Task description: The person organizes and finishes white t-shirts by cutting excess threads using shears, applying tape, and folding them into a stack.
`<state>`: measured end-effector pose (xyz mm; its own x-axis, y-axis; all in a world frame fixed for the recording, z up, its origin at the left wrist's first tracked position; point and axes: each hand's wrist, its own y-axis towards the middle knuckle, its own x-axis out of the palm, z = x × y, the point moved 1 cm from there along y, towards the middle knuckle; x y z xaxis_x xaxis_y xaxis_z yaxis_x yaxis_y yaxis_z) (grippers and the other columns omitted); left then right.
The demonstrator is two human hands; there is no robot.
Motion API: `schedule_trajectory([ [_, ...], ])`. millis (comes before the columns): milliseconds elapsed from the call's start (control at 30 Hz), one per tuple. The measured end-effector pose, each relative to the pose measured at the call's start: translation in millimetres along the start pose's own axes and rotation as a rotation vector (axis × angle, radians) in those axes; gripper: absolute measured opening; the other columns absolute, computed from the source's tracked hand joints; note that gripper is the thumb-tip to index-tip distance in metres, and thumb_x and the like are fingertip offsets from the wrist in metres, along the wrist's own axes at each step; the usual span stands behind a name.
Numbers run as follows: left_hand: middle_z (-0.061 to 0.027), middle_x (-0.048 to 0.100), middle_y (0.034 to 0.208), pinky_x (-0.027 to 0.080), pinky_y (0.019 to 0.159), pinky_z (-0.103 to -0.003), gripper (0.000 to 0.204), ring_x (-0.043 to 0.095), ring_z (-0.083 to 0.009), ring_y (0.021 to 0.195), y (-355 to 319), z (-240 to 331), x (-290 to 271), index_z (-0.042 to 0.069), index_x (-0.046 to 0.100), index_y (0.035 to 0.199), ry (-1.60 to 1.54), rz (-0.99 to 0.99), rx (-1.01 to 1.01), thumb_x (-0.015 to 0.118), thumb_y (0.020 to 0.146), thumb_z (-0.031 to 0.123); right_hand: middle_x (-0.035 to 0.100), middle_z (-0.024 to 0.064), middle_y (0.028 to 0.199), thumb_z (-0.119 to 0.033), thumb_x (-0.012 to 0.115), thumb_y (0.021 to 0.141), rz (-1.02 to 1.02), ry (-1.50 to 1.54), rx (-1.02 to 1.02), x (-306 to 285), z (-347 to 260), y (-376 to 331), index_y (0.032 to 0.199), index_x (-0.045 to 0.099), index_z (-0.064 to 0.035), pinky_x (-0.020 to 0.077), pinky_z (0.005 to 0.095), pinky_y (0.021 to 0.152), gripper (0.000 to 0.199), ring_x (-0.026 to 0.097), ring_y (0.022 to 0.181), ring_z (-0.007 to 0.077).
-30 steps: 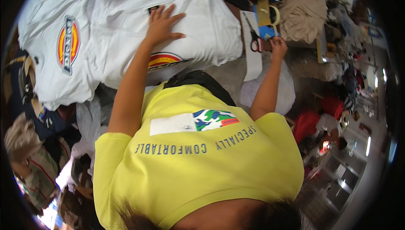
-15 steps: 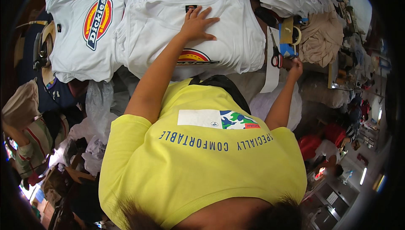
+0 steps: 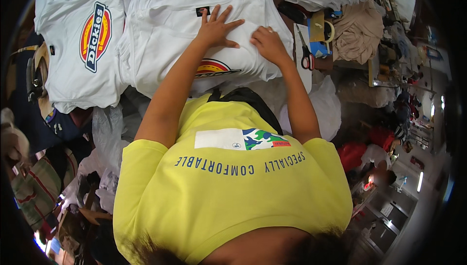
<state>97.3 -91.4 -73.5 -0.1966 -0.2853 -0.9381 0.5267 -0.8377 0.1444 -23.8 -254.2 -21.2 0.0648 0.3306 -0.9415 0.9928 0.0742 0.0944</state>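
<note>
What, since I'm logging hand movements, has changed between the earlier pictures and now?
The right hand has moved left, from beside the scissors to the white shirt, fingers curled; whether it took or let go of anything is unclear. Unchanged: the left hand, spread flat on the shirt, and the scissors, on the white strip.

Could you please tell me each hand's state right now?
Left hand: open, spread on the printed white cloth shirt.
Right hand: half curled on that shirt; any grip cannot be told.
</note>
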Motion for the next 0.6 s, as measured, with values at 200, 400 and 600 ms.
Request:
schedule_trajectory([
  [200,-0.0052,0.021,0.145,0.011,0.100,-0.062,0.087,0.012,-0.0350,0.134,0.3,-0.7,1.9,0.044,0.041,0.128,-0.018,0.003,-0.007,0.069,0.049,0.067,0.060,0.0042,0.096,-0.017,0.061,0.074,-0.166,-0.470,-0.005,11.5,-20.7,39.5,0.081,0.067,-0.0091,0.0356,0.0418,0.082,0.012,0.052,0.097,0.0240],
  [400,-0.0050,0.021,0.145,0.010,0.101,-0.061,0.086,0.011,-0.0340,0.134,-1.1,-0.1,0.0,0.044,0.041,0.127,-0.030,-0.006,-0.027,0.069,0.049,0.067,0.064,0.0058,0.088,-0.022,0.066,0.070,-0.191,-0.675,0.101,15.3,-30.2,57.4,0.081,0.068,-0.0082,0.0340,0.0447,0.085,0.018,0.053,0.100,0.0231],
  [600,-0.0048,0.018,0.146,0.010,0.101,-0.061,0.088,0.010,-0.0341,0.135,2.2,1.8,-1.9,0.044,0.038,0.129,-0.016,-0.041,-0.033,0.070,0.049,0.065,0.064,0.0077,0.073,-0.030,0.069,0.071,-0.319,0.126,0.417,-8.0,38.9,51.1,0.077,0.069,-0.0096,0.0448,0.0350,0.066,0.022,0.061,0.072,0.0218],
])
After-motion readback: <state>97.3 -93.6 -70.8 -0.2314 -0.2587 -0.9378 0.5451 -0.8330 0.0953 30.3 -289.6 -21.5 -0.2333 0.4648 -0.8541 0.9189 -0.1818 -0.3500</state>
